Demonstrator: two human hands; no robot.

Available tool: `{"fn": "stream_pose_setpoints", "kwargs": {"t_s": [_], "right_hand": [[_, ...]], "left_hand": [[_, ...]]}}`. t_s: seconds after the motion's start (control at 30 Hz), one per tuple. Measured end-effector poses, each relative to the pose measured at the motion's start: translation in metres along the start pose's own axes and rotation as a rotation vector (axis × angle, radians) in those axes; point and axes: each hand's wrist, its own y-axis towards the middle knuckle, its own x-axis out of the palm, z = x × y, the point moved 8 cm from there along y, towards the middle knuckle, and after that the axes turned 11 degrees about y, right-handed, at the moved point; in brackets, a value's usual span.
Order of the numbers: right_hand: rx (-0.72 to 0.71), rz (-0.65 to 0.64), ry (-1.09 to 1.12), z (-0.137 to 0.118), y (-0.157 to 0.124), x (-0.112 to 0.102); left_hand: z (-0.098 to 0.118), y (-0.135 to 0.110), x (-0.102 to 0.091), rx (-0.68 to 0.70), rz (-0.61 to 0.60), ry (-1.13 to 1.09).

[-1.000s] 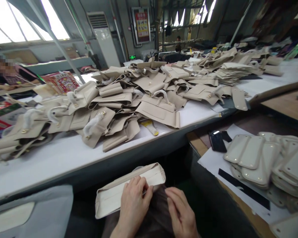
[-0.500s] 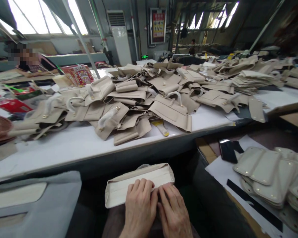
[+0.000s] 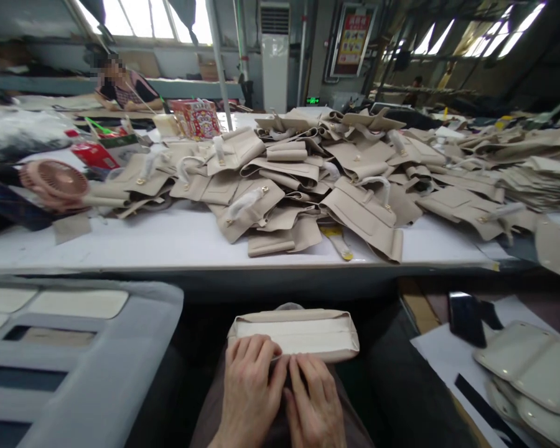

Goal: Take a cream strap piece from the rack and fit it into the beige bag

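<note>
A beige handbag (image 3: 303, 333) rests on my lap, its long rectangular side with a whitish panel and folded beige edges turned up toward me. Both hands are at its near long edge. My left hand (image 3: 253, 382) has its fingers curled over that edge, left of the middle. Close beside it, my right hand (image 3: 315, 395) pinches the same edge with bent fingers. The thumbs are nearly together, and the near part of the bag is hidden under the hands.
A white table (image 3: 144, 252) ahead carries a heap of beige bag pieces (image 3: 361, 208) and a pink fan (image 3: 58, 183). Left is a grey tray (image 3: 163, 305) with pale panels. To the right are stacked pale panels (image 3: 536, 367) and a phone (image 3: 466, 317). A person (image 3: 128, 90) sits across the table.
The view has swung left, so the scene sits further right. The bag now lies more level, and my hands have shifted slightly along its near edge, still gripping it.
</note>
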Motion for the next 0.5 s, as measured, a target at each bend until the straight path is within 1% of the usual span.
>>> {"fn": "stream_pose_setpoints", "kwargs": {"t_s": [0.1,0.17,0.2,0.23,0.27,0.3,0.33,0.37,0.4,0.43,0.47,0.5], "right_hand": [[-0.001,-0.014,0.020,-0.007,0.002,0.010],[-0.038,-0.044,0.018,-0.013,0.003,0.017],[-0.062,-0.059,0.012,-0.015,0.003,0.020],[-0.085,-0.070,0.003,-0.017,0.003,0.023],[-0.098,-0.079,-0.007,-0.017,0.003,0.025],[-0.107,-0.082,-0.018,-0.018,0.004,0.026],[-0.112,-0.082,-0.028,-0.018,0.004,0.027],[-0.118,-0.082,-0.036,-0.018,0.005,0.028],[-0.129,-0.084,-0.039,-0.018,0.005,0.029],[-0.144,-0.088,-0.038,-0.019,0.005,0.030],[-0.158,-0.091,-0.036,-0.020,0.006,0.030],[-0.166,-0.094,-0.033,-0.021,0.007,0.031]], "left_hand": [[-0.015,-0.010,-0.006,-0.010,0.071,0.016],[-0.029,-0.019,-0.010,-0.022,0.137,-0.008],[-0.039,-0.025,-0.010,-0.061,0.169,-0.063],[-0.053,-0.031,-0.009,-0.143,0.203,-0.160],[-0.072,-0.039,-0.005,-0.284,0.233,-0.306],[-0.095,-0.051,0.005,-0.502,0.265,-0.507],[-0.115,-0.067,0.024,-0.772,0.278,-0.736],[-0.128,-0.084,0.049,-1.051,0.261,-0.959],[-0.130,-0.099,0.075,-1.297,0.213,-1.147],[-0.125,-0.108,0.098,-1.479,0.145,-1.289],[-0.117,-0.111,0.117,-1.581,0.069,-1.388],[-0.109,-0.108,0.131,-1.609,0.013,-1.450]]}}
